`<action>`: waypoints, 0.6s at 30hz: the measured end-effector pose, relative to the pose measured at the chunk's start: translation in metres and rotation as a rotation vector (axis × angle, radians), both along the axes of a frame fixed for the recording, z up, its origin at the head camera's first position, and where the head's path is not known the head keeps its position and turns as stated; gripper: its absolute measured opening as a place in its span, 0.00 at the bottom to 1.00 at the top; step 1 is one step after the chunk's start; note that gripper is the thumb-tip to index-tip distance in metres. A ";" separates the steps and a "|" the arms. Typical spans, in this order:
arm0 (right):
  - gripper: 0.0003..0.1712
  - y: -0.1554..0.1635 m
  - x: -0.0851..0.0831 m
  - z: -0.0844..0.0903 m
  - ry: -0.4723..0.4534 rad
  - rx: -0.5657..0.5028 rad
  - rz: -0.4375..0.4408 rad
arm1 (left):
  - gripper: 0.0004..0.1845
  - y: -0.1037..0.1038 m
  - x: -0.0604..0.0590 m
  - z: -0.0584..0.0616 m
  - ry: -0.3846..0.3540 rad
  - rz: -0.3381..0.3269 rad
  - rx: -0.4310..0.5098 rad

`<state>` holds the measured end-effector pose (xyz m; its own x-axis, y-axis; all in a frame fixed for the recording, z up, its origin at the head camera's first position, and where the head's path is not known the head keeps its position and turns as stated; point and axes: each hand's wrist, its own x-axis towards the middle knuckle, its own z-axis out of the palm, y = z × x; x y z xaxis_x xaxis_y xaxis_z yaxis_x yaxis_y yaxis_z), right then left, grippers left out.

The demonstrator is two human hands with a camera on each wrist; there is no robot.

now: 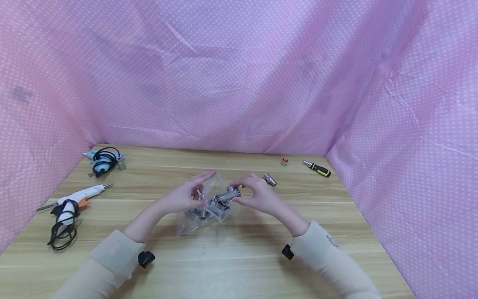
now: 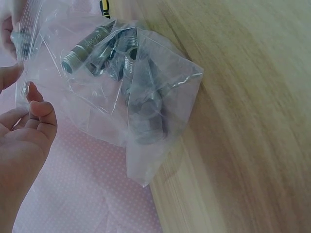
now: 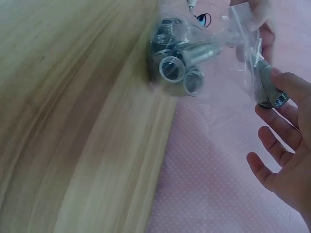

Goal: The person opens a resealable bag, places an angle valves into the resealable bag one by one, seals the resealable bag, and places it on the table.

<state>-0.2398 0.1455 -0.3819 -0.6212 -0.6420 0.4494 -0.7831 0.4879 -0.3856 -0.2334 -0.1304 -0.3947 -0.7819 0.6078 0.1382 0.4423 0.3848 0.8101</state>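
Clear, crinkled plastic bag (image 1: 203, 209) of grey threaded metal pipe fittings is sitting near the middle of the wooden tabletop (image 1: 239, 265). The left hand (image 1: 185, 196) is pinching the bag's mouth, while the right hand (image 1: 257, 194) is gripping one grey metal fitting (image 1: 228, 194) at the opening (whether going in or coming out, I cannot tell). Next, seemingly, that piece needs clearing the film. A lone fitting (image 1: 270, 179) is lying just beyond; a yellow-handled screwdriver (image 1: 317, 168) is resting toward the far right corner, and two glue guns (image 1: 76, 197) are along the left edge, nothing blocking.
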 end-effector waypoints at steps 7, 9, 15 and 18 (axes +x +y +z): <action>0.23 -0.007 -0.002 -0.007 0.032 0.036 0.012 | 0.51 0.002 0.000 0.000 0.013 0.003 -0.015; 0.22 -0.009 -0.003 -0.008 0.047 0.048 0.031 | 0.51 0.002 0.000 0.001 0.009 0.003 -0.021; 0.20 -0.012 -0.003 -0.004 0.080 0.027 0.062 | 0.50 0.004 0.000 0.001 0.006 -0.004 -0.023; 0.21 -0.007 -0.002 0.002 0.089 0.014 0.056 | 0.50 0.005 0.000 0.001 0.013 -0.001 -0.026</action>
<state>-0.2415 0.1388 -0.3798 -0.5427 -0.6808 0.4919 -0.8399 0.4475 -0.3072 -0.2338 -0.1254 -0.3941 -0.7795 0.6122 0.1329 0.4535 0.4051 0.7939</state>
